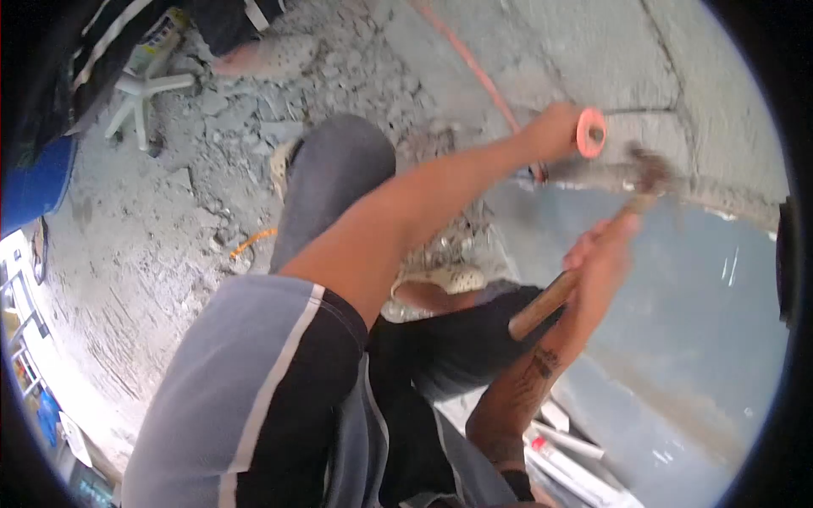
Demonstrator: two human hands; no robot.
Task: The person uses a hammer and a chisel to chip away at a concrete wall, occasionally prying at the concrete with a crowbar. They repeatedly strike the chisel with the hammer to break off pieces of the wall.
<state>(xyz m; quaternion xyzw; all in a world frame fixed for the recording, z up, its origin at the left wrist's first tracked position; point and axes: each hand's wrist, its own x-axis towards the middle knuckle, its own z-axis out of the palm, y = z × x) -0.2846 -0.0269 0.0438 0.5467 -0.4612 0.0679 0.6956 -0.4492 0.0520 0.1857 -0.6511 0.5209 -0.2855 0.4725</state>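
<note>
My left hand (pixel 552 133) is wrapped round a chisel, whose pink-orange hand guard (pixel 584 124) faces me with the struck end in its middle. Most of the chisel's shaft is hidden by the hand. Around the wooden handle of a hammer (pixel 542 306) my right hand (pixel 603 254) is closed. The hammer's metal head, smeared by motion, is a little below and right of the guard, apart from it. Both hands are near the edge where rough concrete (pixel 728 93) meets a smooth grey surface (pixel 694 279).
Broken concrete rubble (pixel 339 93) covers the ground by my feet. A pinkish hose or cable (pixel 466 55) runs to the work spot. At upper left are another person's shoe (pixel 275 57), a white-legged base (pixel 140 102) and a blue object (pixel 38 182). White strips (pixel 576 470) lie at lower right.
</note>
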